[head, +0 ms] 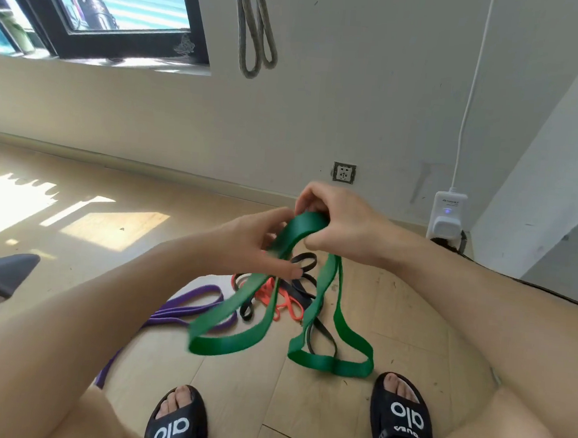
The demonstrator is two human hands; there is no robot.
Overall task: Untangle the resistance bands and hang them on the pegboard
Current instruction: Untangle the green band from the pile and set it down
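A wide green resistance band (pixel 238 343) is held up in both hands, its two loops drooping to the wooden floor. My right hand (pixel 340 222) pinches the band's top fold. My left hand (pixel 251 243) grips a strand just below and to the left. Under them on the floor lie a purple band (pixel 185 309), an orange band (pixel 283 304) and thin black bands (pixel 305 286), partly overlapping. A grey band (pixel 257 35) hangs on the wall at the top. No pegboard is in view.
My feet in black slides (pixel 402 418) stand at the bottom of the frame. A white plug-in device (pixel 447 214) with a cable and a wall socket (pixel 344 172) sit low on the wall. A dark chair part (pixel 0 274) is at the left.
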